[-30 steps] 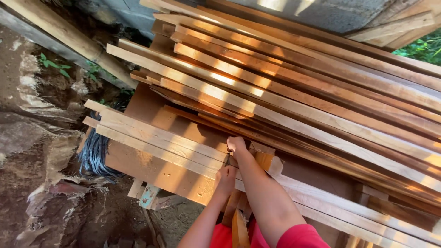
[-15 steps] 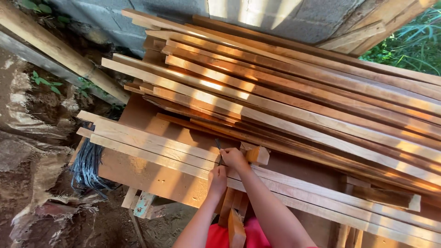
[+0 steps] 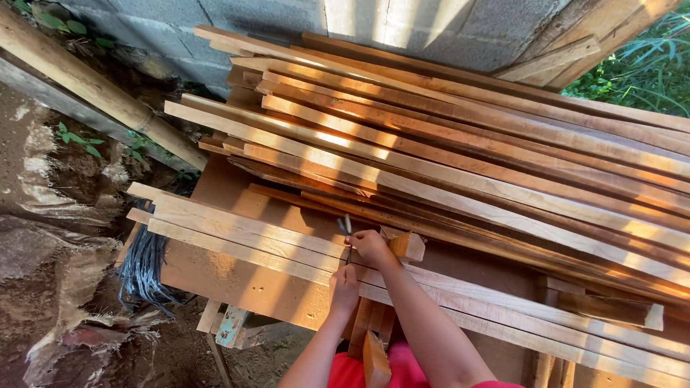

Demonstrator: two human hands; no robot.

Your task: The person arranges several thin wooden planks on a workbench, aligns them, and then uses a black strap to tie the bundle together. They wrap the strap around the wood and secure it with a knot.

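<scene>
Just below the middle of the frame, the right hand [image 3: 370, 246] is curled shut around a thin dark tool [image 3: 346, 228], likely a pencil or small marker, whose tip sticks up past the knuckles toward the upper left; what kind of tool it is cannot be told for sure. The left hand [image 3: 345, 286] sits just below it, fingers bent and pressed flat against the edge of the pale planks [image 3: 237, 233], holding nothing that can be seen. Both hands rest on these long light boards, which run from the left of the frame down to the lower right, lying on a brown board [image 3: 237, 284] that serves as a work surface. Just right of the right hand lies a small wooden block [image 3: 407, 246], touching the planks. Above, filling the upper and right parts of the frame, a big stack of reddish slats [image 3: 460, 144] lies slanted, striped with sunlight. At the lower left edge of the board hangs a bundle of dark wires [image 3: 144, 269]. A grey block wall [image 3: 244, 18] stands at the top, and a thick beam [image 3: 86, 86] crosses the upper left.
</scene>
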